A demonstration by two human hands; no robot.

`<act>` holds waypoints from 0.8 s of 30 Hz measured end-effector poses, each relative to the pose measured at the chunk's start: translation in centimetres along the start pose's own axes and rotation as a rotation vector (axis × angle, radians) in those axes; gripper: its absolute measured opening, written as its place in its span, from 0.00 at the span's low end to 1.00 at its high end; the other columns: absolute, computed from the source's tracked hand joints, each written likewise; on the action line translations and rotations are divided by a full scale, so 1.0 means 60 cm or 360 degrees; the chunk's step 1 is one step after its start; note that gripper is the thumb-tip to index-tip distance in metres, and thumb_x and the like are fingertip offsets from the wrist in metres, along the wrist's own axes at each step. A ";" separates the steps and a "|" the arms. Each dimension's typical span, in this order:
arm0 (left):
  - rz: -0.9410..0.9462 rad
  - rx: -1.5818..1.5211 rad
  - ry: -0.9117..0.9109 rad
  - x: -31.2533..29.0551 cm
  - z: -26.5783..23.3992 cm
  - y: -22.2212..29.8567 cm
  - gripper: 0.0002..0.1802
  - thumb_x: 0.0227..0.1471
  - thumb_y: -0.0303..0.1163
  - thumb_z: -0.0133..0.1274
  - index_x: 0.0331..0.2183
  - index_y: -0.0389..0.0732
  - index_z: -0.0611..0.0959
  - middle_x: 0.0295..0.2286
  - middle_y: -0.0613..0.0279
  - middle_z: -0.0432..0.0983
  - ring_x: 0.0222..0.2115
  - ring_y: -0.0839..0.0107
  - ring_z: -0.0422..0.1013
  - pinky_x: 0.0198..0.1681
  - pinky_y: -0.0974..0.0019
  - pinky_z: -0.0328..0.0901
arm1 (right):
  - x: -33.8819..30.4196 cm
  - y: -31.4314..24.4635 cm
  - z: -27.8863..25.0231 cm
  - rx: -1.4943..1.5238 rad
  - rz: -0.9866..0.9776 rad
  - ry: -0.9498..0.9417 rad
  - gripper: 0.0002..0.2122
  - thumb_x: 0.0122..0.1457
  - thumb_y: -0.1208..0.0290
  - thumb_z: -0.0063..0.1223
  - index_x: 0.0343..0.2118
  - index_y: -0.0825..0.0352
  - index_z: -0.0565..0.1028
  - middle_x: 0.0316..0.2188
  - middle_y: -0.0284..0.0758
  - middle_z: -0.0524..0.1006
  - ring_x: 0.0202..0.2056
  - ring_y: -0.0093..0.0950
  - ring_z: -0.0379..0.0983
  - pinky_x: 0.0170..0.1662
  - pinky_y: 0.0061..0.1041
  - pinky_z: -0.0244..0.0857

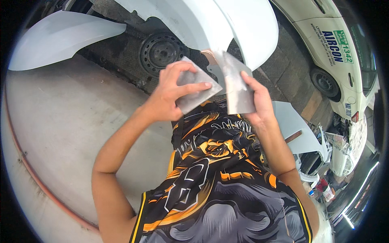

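My left hand (168, 91) grips a flat grey metal putty spreader (197, 98), its thumb and fingers pressed on the plate's face. My right hand (261, 101) holds a second metal spreader (240, 94) by its right edge. A pale streak, which looks like body filler, runs down the left side of that second plate. The two plates are tilted toward each other in front of my body, with a narrow gap between them. Just beyond them is a white car body panel (253, 32), with a small tan-brown patch (210, 56) by its lower edge.
Another white panel (60, 38) lies at the far left. A dark steel wheel (163, 52) rests on the floor behind my left hand. A white car (320, 44) stands at the right, and a pale panel (289, 121) is beside my right forearm.
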State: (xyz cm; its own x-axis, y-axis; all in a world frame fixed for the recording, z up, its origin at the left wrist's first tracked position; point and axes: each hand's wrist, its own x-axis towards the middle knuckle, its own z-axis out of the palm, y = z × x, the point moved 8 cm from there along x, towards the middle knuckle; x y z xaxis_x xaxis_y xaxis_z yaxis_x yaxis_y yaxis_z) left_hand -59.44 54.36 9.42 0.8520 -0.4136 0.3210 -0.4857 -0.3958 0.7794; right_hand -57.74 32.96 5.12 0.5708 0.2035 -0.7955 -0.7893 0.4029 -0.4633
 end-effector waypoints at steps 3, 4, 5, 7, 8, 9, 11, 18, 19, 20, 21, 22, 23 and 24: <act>0.0016 0.0175 -0.0018 -0.010 -0.006 -0.002 0.40 0.34 0.27 0.65 0.55 0.52 0.82 0.52 0.56 0.70 0.55 0.51 0.66 0.56 0.47 0.58 | 0.007 -0.047 -0.041 -0.0055 -0.0202 0.0148 0.21 0.67 0.64 0.55 0.56 0.75 0.72 0.49 0.44 0.81 0.47 0.34 0.81 0.54 0.35 0.74; -0.0010 0.0139 0.0057 -0.011 -0.008 0.007 0.39 0.35 0.28 0.65 0.56 0.49 0.81 0.52 0.56 0.70 0.55 0.52 0.67 0.56 0.46 0.58 | 0.009 -0.066 -0.042 -0.0142 -0.0381 0.0119 0.20 0.67 0.65 0.55 0.55 0.77 0.73 0.48 0.44 0.81 0.46 0.32 0.81 0.52 0.32 0.74; 0.0011 0.0179 0.0083 -0.006 -0.005 0.018 0.36 0.40 0.31 0.63 0.56 0.45 0.80 0.52 0.55 0.70 0.55 0.53 0.68 0.56 0.45 0.59 | 0.012 -0.077 -0.042 -0.0247 -0.0479 0.0107 0.20 0.67 0.65 0.56 0.54 0.77 0.73 0.48 0.43 0.81 0.46 0.31 0.80 0.52 0.31 0.74; 0.0259 0.0521 -0.0184 -0.002 0.026 0.062 0.28 0.51 0.33 0.54 0.56 0.43 0.80 0.54 0.55 0.71 0.59 0.57 0.68 0.58 0.42 0.59 | 0.012 -0.090 -0.041 -0.0461 -0.0641 0.0158 0.19 0.67 0.66 0.57 0.53 0.77 0.74 0.47 0.41 0.81 0.45 0.28 0.80 0.50 0.29 0.73; 0.0415 0.0579 -0.0201 0.002 0.038 0.085 0.27 0.54 0.34 0.50 0.56 0.46 0.81 0.54 0.55 0.71 0.61 0.56 0.66 0.61 0.39 0.59 | 0.011 -0.091 -0.038 -0.0553 -0.0671 0.0177 0.17 0.67 0.66 0.58 0.51 0.76 0.77 0.45 0.38 0.82 0.44 0.24 0.79 0.48 0.25 0.72; 0.0457 0.0566 -0.0184 0.008 0.048 0.102 0.27 0.55 0.35 0.49 0.56 0.52 0.81 0.53 0.56 0.71 0.61 0.55 0.66 0.61 0.35 0.58 | 0.008 -0.095 -0.029 -0.0604 -0.0773 0.0141 0.17 0.67 0.66 0.58 0.50 0.75 0.77 0.44 0.37 0.82 0.43 0.23 0.78 0.48 0.25 0.71; 0.0475 0.0610 -0.0185 0.015 0.064 0.120 0.25 0.55 0.36 0.51 0.55 0.60 0.83 0.57 0.59 0.70 0.62 0.53 0.65 0.62 0.37 0.58 | 0.002 -0.097 -0.015 -0.0697 -0.0906 0.0118 0.16 0.67 0.65 0.57 0.49 0.74 0.78 0.43 0.36 0.82 0.42 0.22 0.77 0.48 0.24 0.71; 0.0176 0.0840 -0.0175 -0.011 0.073 0.051 0.30 0.53 0.34 0.52 0.59 0.62 0.79 0.56 0.58 0.68 0.63 0.48 0.60 0.51 0.45 0.62 | -0.006 -0.113 -0.041 -0.0456 -0.0915 0.0038 0.17 0.68 0.67 0.56 0.52 0.75 0.75 0.45 0.39 0.82 0.44 0.26 0.80 0.50 0.26 0.72; 0.0142 0.0809 -0.0081 -0.016 0.064 0.029 0.31 0.53 0.34 0.53 0.60 0.63 0.77 0.57 0.57 0.67 0.64 0.47 0.59 0.54 0.44 0.62 | 0.008 -0.111 -0.058 -0.0306 -0.0730 0.0028 0.19 0.68 0.67 0.55 0.55 0.77 0.73 0.48 0.42 0.82 0.46 0.30 0.81 0.53 0.30 0.74; 0.0153 0.0747 0.0011 -0.019 0.058 0.009 0.32 0.53 0.33 0.53 0.60 0.62 0.76 0.57 0.56 0.65 0.64 0.47 0.59 0.56 0.44 0.61 | 0.020 -0.106 -0.060 -0.0294 -0.0644 -0.0091 0.21 0.68 0.66 0.54 0.57 0.78 0.71 0.50 0.44 0.81 0.47 0.31 0.81 0.54 0.31 0.74; 0.0183 0.0671 0.0143 -0.022 0.052 -0.008 0.32 0.54 0.33 0.54 0.61 0.60 0.75 0.58 0.55 0.64 0.64 0.47 0.58 0.58 0.44 0.61 | 0.034 -0.095 -0.078 -0.0278 -0.0512 -0.0027 0.23 0.68 0.65 0.53 0.59 0.78 0.70 0.51 0.45 0.80 0.49 0.33 0.81 0.55 0.32 0.74; 0.0160 0.0636 0.0149 -0.023 0.060 -0.028 0.32 0.54 0.32 0.53 0.61 0.59 0.75 0.57 0.54 0.64 0.64 0.47 0.58 0.59 0.44 0.60 | 0.045 -0.087 -0.062 -0.0303 -0.0536 -0.0310 0.26 0.67 0.63 0.52 0.60 0.79 0.69 0.53 0.46 0.79 0.50 0.33 0.80 0.56 0.32 0.74; 0.0158 0.0595 0.0194 -0.023 0.067 -0.044 0.31 0.55 0.32 0.53 0.61 0.57 0.74 0.57 0.54 0.63 0.65 0.47 0.58 0.61 0.44 0.60 | 0.055 -0.077 -0.055 -0.0336 -0.0533 -0.0489 0.28 0.67 0.61 0.52 0.62 0.79 0.68 0.55 0.47 0.78 0.52 0.34 0.79 0.56 0.32 0.74; 0.0161 0.0560 0.0223 -0.024 0.075 -0.057 0.31 0.55 0.32 0.53 0.61 0.55 0.73 0.57 0.53 0.63 0.65 0.47 0.57 0.62 0.44 0.59 | 0.070 -0.063 -0.063 -0.0375 -0.0440 -0.0466 0.31 0.66 0.59 0.52 0.64 0.80 0.64 0.60 0.49 0.74 0.56 0.35 0.76 0.59 0.32 0.71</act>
State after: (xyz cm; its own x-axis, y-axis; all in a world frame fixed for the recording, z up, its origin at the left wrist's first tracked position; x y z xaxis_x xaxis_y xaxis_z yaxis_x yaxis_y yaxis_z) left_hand -59.87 52.62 3.87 0.8029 -0.3586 0.4762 -0.5854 -0.6255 0.5158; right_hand -53.19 28.90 2.04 0.7799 0.3743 -0.5016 -0.6093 0.2705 -0.7454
